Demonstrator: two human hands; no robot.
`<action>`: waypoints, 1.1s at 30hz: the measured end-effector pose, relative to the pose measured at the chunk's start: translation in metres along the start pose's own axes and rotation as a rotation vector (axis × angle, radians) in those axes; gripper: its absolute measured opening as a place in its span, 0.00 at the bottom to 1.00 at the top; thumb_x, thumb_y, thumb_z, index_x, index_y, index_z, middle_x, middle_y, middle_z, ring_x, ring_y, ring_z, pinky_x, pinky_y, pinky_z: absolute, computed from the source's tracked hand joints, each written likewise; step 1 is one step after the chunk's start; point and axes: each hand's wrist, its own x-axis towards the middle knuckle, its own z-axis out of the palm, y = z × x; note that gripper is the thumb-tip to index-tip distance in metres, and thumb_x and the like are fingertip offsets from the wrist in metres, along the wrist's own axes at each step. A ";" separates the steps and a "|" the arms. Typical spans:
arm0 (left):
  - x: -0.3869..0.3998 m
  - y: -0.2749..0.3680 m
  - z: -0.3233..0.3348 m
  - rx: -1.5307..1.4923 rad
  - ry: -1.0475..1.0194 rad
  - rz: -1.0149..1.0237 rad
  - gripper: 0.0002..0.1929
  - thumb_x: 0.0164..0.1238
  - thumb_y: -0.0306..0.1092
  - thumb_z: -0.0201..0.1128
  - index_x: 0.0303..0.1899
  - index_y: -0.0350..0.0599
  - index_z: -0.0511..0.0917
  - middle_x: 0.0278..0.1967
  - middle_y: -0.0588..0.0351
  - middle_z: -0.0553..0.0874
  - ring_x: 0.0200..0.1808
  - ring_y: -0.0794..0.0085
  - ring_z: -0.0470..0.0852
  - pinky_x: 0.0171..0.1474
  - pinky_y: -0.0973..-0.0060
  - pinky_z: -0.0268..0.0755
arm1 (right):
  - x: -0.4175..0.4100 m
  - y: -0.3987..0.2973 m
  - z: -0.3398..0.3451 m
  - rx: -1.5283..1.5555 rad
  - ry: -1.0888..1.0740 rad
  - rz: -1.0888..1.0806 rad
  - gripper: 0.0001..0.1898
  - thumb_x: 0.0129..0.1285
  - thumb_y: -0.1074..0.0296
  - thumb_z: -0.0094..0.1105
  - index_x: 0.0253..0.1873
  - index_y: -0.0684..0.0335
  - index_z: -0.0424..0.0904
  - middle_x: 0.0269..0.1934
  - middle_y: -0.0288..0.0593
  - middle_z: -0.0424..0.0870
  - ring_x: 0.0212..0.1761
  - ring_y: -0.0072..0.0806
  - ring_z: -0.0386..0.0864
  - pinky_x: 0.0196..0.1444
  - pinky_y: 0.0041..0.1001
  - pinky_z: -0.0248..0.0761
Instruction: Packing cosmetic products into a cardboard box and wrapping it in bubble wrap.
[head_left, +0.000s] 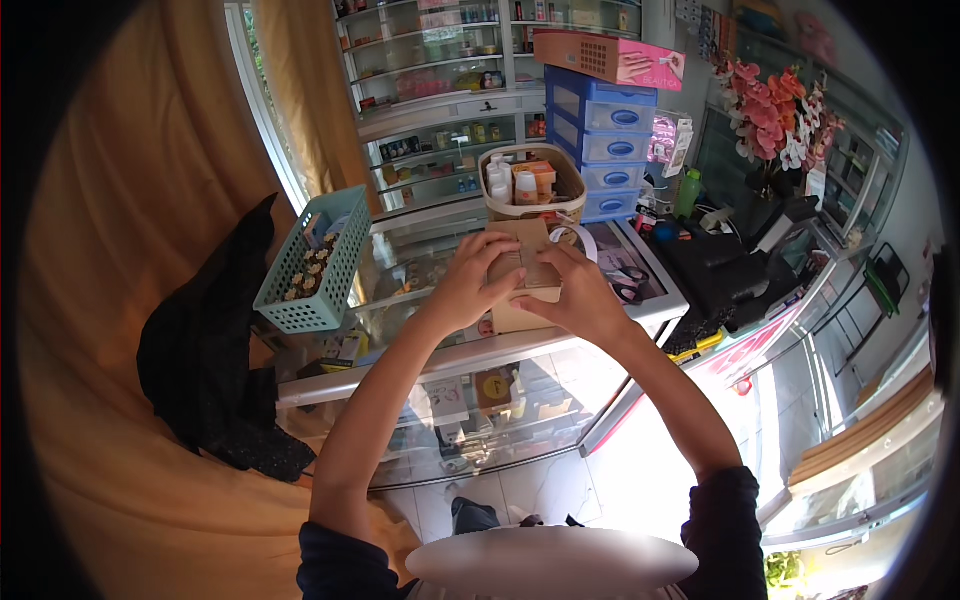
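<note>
A small brown cardboard box stands on the glass display counter in front of me. My left hand grips its left side, with fingers over the top and the thumb near the front edge. On the right side my right hand holds the box, fingertips on the top and thumb against the front face. A strip that looks like tape runs over the top panel. Just behind the right hand lies a white roll, probably tape. Black-handled scissors lie to its right.
A beige basket of bottles and boxes stands behind the box. Left is a mint-green plastic basket; at back right, a blue drawer unit carries a pink box. Black cloth hangs at left. Artificial flowers stand right.
</note>
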 end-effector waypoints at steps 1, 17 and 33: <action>0.000 0.001 0.001 -0.031 -0.007 -0.016 0.22 0.62 0.42 0.62 0.53 0.40 0.75 0.55 0.50 0.73 0.60 0.57 0.67 0.64 0.65 0.59 | 0.000 0.003 0.000 -0.001 0.002 0.002 0.34 0.47 0.50 0.72 0.51 0.72 0.72 0.53 0.59 0.73 0.50 0.50 0.77 0.52 0.37 0.73; 0.006 -0.007 -0.001 0.035 -0.088 0.079 0.19 0.65 0.42 0.58 0.53 0.42 0.78 0.57 0.51 0.73 0.60 0.58 0.67 0.64 0.66 0.59 | -0.001 0.001 -0.002 -0.059 0.008 -0.057 0.32 0.46 0.51 0.71 0.51 0.71 0.74 0.55 0.58 0.74 0.52 0.48 0.77 0.53 0.36 0.73; 0.001 -0.002 0.005 0.086 -0.059 0.056 0.23 0.66 0.35 0.47 0.61 0.36 0.66 0.58 0.46 0.70 0.60 0.52 0.65 0.64 0.63 0.58 | 0.013 0.005 -0.003 0.007 0.061 -0.062 0.27 0.61 0.54 0.60 0.55 0.74 0.72 0.55 0.56 0.72 0.49 0.48 0.77 0.50 0.34 0.73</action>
